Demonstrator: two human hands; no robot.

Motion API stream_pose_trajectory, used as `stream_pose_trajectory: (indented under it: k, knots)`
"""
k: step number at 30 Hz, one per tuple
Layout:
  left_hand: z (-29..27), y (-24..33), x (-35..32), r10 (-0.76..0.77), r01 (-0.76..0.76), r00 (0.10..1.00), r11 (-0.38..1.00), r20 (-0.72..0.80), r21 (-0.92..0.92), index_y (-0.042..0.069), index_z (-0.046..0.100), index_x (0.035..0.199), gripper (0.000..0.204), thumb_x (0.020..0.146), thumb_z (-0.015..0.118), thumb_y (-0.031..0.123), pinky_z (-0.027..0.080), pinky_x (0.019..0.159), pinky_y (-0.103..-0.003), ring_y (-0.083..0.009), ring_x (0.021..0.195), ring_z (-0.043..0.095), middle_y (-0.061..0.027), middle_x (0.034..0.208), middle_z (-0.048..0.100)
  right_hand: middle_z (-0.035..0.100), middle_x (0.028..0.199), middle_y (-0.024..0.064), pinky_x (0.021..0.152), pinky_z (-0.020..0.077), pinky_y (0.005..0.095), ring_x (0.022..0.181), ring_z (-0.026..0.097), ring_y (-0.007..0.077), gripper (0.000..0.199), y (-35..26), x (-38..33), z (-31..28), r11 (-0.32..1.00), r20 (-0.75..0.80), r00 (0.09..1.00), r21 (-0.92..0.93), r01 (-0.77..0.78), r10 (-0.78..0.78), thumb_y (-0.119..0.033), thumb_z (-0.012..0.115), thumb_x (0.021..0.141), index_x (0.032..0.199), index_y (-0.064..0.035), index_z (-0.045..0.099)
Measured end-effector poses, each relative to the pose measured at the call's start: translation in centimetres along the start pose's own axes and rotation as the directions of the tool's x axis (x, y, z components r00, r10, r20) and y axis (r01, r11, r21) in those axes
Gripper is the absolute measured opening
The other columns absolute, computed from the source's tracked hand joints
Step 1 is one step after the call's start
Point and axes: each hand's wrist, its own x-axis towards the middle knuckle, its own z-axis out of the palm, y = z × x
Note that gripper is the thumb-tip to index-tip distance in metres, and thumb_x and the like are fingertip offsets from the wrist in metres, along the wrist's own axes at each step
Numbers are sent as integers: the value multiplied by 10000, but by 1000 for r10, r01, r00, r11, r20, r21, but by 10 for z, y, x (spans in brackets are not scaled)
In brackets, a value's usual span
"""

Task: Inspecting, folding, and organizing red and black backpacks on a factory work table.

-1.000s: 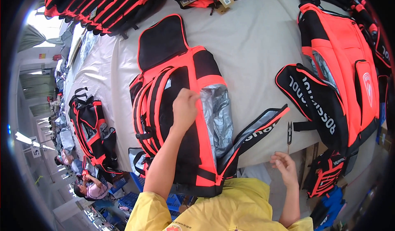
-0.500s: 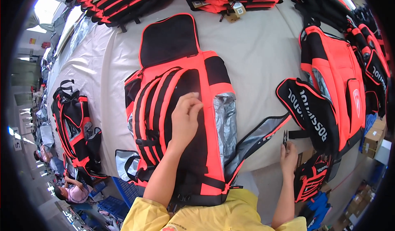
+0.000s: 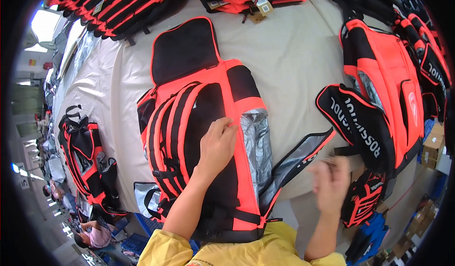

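A red and black backpack lies on the pale cloth in front of me, straps up, its black-lined top flap folded out away from me. My left hand is over the black back panel, beside the shoulder straps, with its fingertips pinched together. Whatever may be between them is too small to make out. To the right of the bag, my right hand is raised and smeared by motion. At its fingertips a dark blur fits the small thread snips seen earlier. An unfolded grey-lined side panel spreads from the bag toward that hand.
Stacks of red and black bags line the far edge. Another large bag lies at right and a smaller one at left. Cardboard boxes stand beyond the right edge. A person in pink sits at lower left.
My right hand has risen and shifted slightly left, from a clear hold on the snips into a blur. My left hand has moved slightly down and right, still pinched. The whole view has shifted a little.
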Motion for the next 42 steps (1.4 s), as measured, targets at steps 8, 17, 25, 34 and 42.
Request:
stream_pose_trajectory:
  k: [8, 17, 25, 34, 42]
  knots:
    - [10, 2, 16, 91, -89, 995, 994, -37, 56, -23, 697, 999, 140, 875, 761, -30, 572, 684, -388, -289, 877, 686, -117, 1043, 674, 688, 926, 77, 715, 553, 427, 882, 635, 306, 307, 42, 78, 112, 476, 407, 860, -717, 510, -308, -226, 786, 934, 1209, -90, 760]
    - [14, -1, 18, 72, -71, 996, 997, -45, 29, -29, 685, 998, 152, 866, 760, -49, 573, 699, -391, -311, 878, 685, -128, 1037, 672, 655, 867, 48, 688, 537, 402, 840, 607, 269, 252, 58, 90, 122, 376, 458, 785, -699, 608, -418, -222, 779, 916, 1139, -107, 806]
    - [15, -3, 18, 70, -72, 996, 997, -62, -24, -32, 694, 1003, 154, 864, 752, -63, 585, 734, -407, -329, 895, 697, -139, 1043, 680, 657, 872, 45, 712, 539, 402, 860, 617, 269, 247, 58, 94, 123, 336, 498, 771, -703, 627, -396, -209, 772, 913, 1130, -95, 808]
    - [-3, 6, 22, -110, 112, 994, 991, 19, -68, -21, 727, 1054, 157, 898, 745, -15, 606, 779, -404, -318, 953, 723, -146, 1167, 693, 663, 862, 57, 723, 537, 404, 884, 633, 270, 205, 55, 96, 124, 293, 523, 766, -717, 632, -374, -194, 775, 896, 1069, -88, 803]
    - [6, -2, 16, 25, -31, 998, 994, 56, 105, -12, 758, 986, 142, 849, 795, -6, 610, 758, -365, -278, 954, 725, -137, 1190, 704, 673, 858, 64, 728, 542, 409, 887, 640, 271, 183, 54, 97, 126, 288, 524, 767, -720, 631, -370, -196, 780, 889, 1032, -84, 792]
